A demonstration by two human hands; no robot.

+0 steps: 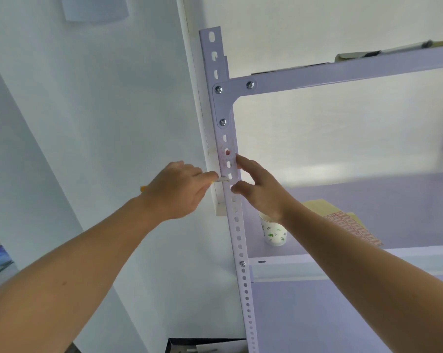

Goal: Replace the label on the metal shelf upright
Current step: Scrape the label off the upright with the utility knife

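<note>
The worn label (225,150), now only a faint reddish smear with one red dot, is sitting on the front face of the pale lilac perforated metal upright (245,296), just below the corner bracket (224,105) and its three screws. The smear is lying around the slots, above both hands.

The left hand (174,189) is reaching in from the left, its fingers curling round a slim tool (221,180) with a pale flat tip and a yellow end showing behind the hand. The tip is lying across the upright's left edge and touching its face, below the smear. Whether it is cutting or scraping cannot be told.

The right hand (262,189) is coming in from the right with its fingers loosely extended and grasping nothing. Its forefinger is touching the upright's right edge just under the smear, and its thumb is resting against the same edge lower down, level with the tool tip.

Behind the right wrist, a white paper cup (275,234) with green print is standing upright on the lilac shelf board (342,301). Beside it, further right, a tan sheet of small red labels (355,229) is lying flat, partly hidden by the forearm. A lilac top beam (342,75) is running right from the bracket. A white plastic strip (210,159) is running down the white wall (88,110) just beside the upright.
</note>
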